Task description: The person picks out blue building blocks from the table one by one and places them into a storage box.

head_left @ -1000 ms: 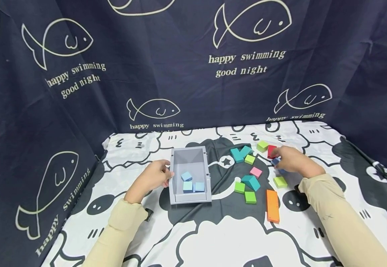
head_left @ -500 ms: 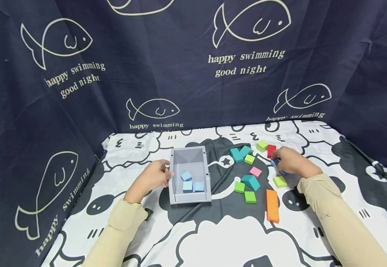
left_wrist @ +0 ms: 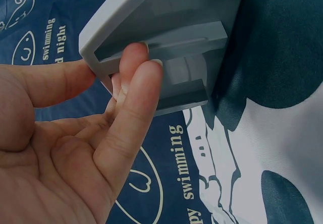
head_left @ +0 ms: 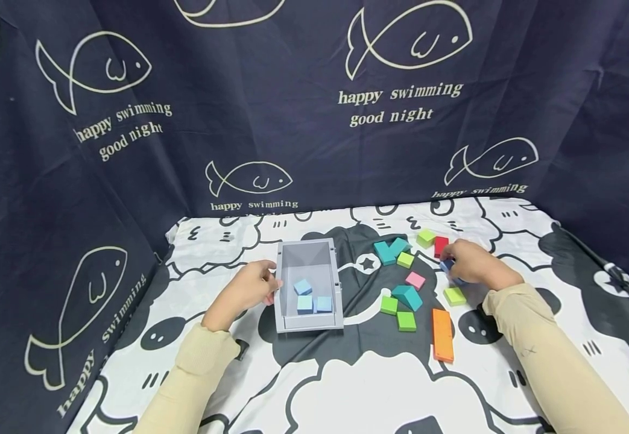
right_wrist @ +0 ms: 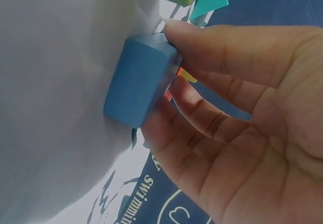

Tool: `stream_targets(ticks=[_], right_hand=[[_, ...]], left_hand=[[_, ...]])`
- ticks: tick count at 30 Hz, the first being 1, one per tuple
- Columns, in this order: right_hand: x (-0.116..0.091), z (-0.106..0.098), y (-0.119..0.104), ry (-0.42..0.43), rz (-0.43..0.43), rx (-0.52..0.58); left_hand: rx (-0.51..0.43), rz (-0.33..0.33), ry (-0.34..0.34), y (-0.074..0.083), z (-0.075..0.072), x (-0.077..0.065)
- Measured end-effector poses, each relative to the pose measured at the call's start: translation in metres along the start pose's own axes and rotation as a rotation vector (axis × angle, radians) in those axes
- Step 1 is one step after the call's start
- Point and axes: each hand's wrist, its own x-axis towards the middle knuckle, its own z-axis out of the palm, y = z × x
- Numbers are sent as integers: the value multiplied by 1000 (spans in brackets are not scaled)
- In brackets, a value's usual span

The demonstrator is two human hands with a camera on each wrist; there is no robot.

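Note:
A grey plastic box (head_left: 309, 248) lies on the patterned cloth, its long side toward my left hand (head_left: 246, 284). That hand holds the box's left rim; in the left wrist view the thumb sits at the edge and the fingers reach along the ledged side wall (left_wrist: 189, 40). Inside are several light blue blocks (head_left: 303, 286). Over on the right, my right hand (head_left: 474, 262) pinches a blue block (right_wrist: 139, 80) at its edges with thumb and fingers, low at the cloth. The hand covers part of that block in the head view.
Around the right hand lie a red block (head_left: 441, 245), a yellow-green block (head_left: 455, 296), a pink block (head_left: 415, 280), teal blocks (head_left: 407, 296), green blocks (head_left: 406, 321) and a long orange block (head_left: 442, 335). A dark fish-print curtain (head_left: 303, 108) stands behind the cloth.
Over the last second the right hand has shifted very slightly left, and the blue block shows a little more beneath it. The left hand and the box have stayed in place.

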Motion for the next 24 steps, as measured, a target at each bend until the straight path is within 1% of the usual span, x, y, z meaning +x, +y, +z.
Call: stream_targets(ticks=[5, 16, 24], right_hand=[[-1, 0, 0, -5, -7, 5], [-2, 2, 0, 23, -4, -5], [-4, 0, -8, 41, -11, 16]], left_hand=[[-11, -1, -2, 1, 0, -1], [-12, -7, -5, 2, 1, 0], [-22, -16, -3, 1, 1, 0]])
